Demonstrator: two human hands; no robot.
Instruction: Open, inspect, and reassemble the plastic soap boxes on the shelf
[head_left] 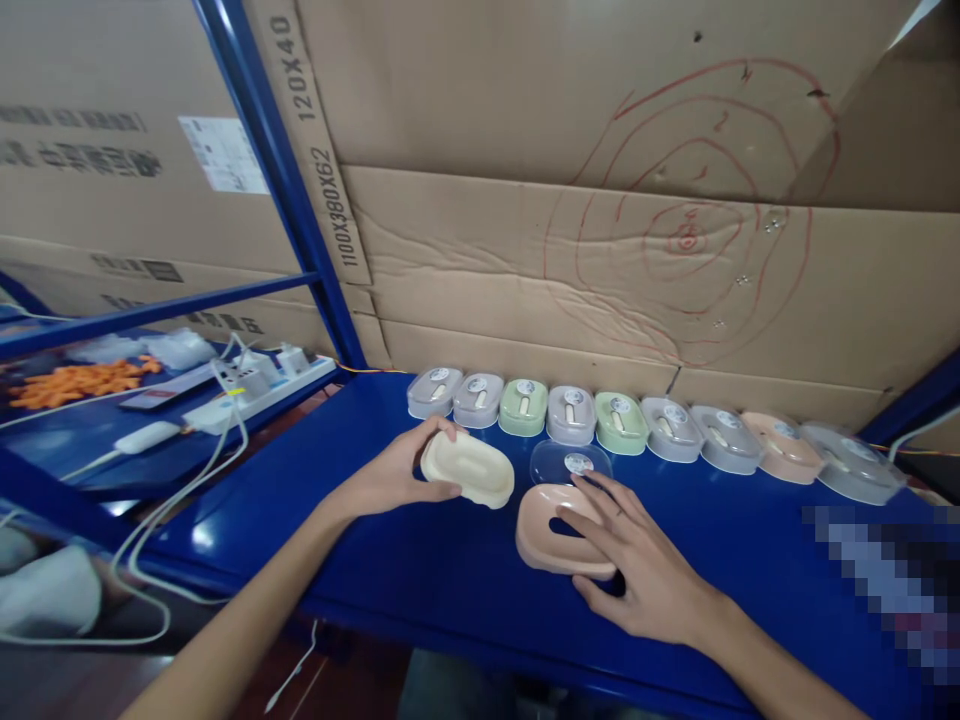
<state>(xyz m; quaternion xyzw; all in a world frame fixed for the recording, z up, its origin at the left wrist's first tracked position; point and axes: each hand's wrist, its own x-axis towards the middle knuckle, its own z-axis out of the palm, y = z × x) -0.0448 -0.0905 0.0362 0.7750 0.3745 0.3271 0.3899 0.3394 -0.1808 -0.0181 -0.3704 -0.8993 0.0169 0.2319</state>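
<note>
My left hand [390, 470] grips a cream oval plastic tray [471, 467] by its left end, just above the blue shelf top [450, 570]. My right hand [637, 570] rests on a pink oval tray [551, 535] that lies on the shelf, fingers spread over its near rim. A clear lid with a round sticker [571, 462] lies flat just behind the pink tray.
A row of several lidded boxes [645, 425] in grey, green and peach lines the back of the shelf against a cardboard wall [600, 250]. To the left, a power strip [255, 390] with white cables, a blue rack post [277, 180] and orange pieces [75, 380].
</note>
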